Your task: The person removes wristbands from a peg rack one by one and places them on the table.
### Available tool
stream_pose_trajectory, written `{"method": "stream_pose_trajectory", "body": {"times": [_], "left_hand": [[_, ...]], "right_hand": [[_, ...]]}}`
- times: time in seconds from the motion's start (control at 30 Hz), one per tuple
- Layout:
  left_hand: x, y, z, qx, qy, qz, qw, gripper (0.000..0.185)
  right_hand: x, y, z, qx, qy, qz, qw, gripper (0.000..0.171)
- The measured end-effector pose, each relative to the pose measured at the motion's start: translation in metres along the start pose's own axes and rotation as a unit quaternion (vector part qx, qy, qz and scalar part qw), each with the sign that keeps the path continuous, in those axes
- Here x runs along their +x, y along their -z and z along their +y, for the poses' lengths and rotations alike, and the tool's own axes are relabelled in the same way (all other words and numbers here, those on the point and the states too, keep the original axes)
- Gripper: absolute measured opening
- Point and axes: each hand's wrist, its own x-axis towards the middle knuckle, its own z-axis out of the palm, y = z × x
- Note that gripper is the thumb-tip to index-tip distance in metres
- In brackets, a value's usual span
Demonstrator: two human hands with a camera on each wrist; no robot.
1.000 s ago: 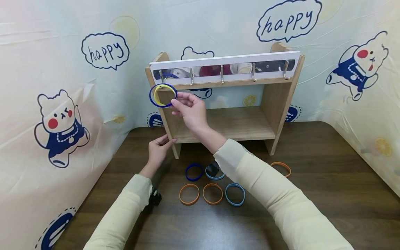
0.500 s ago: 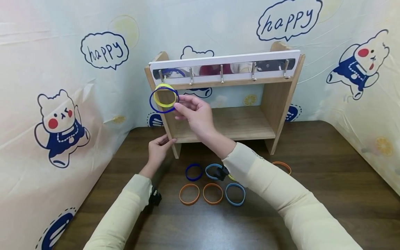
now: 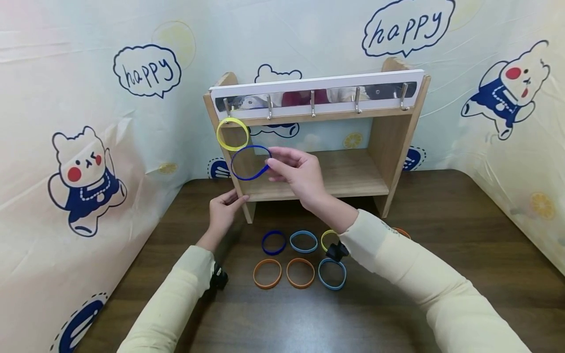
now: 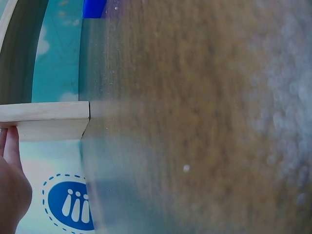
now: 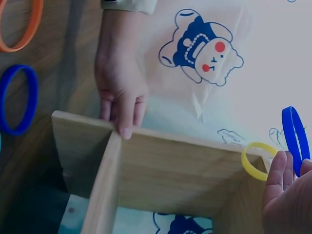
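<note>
"happy" — handwritten in speech bubbles (image 3: 147, 71) on backdrop sheet (image 3: 88, 122) — twice, left and right.

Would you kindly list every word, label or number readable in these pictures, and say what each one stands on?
"happy": in a dark blue speech bubble printed on the pale cartoon backdrop sheet, left of the wooden shelf rack.
"happy": in a second speech bubble on the same sheet, upper right.
Nothing readable shows on the rack, the wristbands or in the wrist views.
</note>
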Motion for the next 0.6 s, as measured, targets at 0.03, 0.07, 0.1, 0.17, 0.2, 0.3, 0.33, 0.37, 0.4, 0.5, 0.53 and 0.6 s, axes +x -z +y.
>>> {"method": "stream_pose_trajectory", "body": {"times": [0.03, 0.07, 0.1, 0.17, 0.2, 0.3, 0.33, 0.37, 0.4, 0.5, 0.53, 0.6], "left_hand": [[0.000, 0.000, 0.000, -0.002, -0.001, 0.001, 1.0000, 0.040], [0.000, 0.000, 0.000, -0.003, 0.000, 0.000, 1.0000, 0.040], [0.000, 0.000, 0.000, -0.006, 0.000, 0.001, 1.0000, 0.039], [0.001, -0.001, 0.000, -0.010, 0.001, -0.001, 0.9999, 0.038], [0.001, -0.001, 0.000, -0.011, 0.002, -0.001, 0.9999, 0.037], [0.002, -0.001, 0.000, -0.014, 0.004, -0.001, 0.9999, 0.037], [0.002, -0.001, 0.000, -0.013, 0.004, -0.002, 0.9999, 0.037], [0.003, -0.001, 0.000, -0.014, 0.004, -0.002, 0.9999, 0.037], [0.003, -0.001, -0.001, -0.014, 0.004, -0.003, 0.9999, 0.037], [0.003, -0.001, -0.002, -0.015, 0.006, -0.002, 0.9999, 0.037], [0.003, -0.001, -0.002, -0.013, 0.007, -0.001, 0.9999, 0.038], [0.003, 0.000, -0.003, -0.010, 0.009, 0.001, 0.9999, 0.039]], "right_hand": [[-0.001, 0.003, 0.001, -0.001, -0.001, -0.001, 1.000, 0.027], [-0.002, 0.007, 0.002, -0.002, -0.002, -0.003, 1.000, 0.027], [-0.003, 0.011, 0.003, -0.005, -0.003, -0.003, 1.000, 0.027], [-0.005, 0.018, 0.005, -0.007, -0.004, -0.003, 1.000, 0.027], [-0.006, 0.022, 0.005, -0.008, -0.005, -0.004, 1.000, 0.027], [-0.009, 0.032, 0.006, -0.019, -0.011, -0.004, 1.000, 0.027], [-0.010, 0.036, 0.006, -0.022, -0.014, -0.005, 1.000, 0.028], [-0.012, 0.039, 0.006, -0.027, -0.018, -0.006, 0.999, 0.028], [-0.013, 0.042, 0.006, -0.032, -0.021, -0.007, 0.999, 0.028], [-0.019, 0.051, 0.006, -0.049, -0.030, -0.013, 0.998, 0.028], [-0.021, 0.054, 0.006, -0.053, -0.033, -0.016, 0.998, 0.028], [-0.024, 0.061, 0.007, -0.063, -0.038, -0.020, 0.997, 0.029]]}}
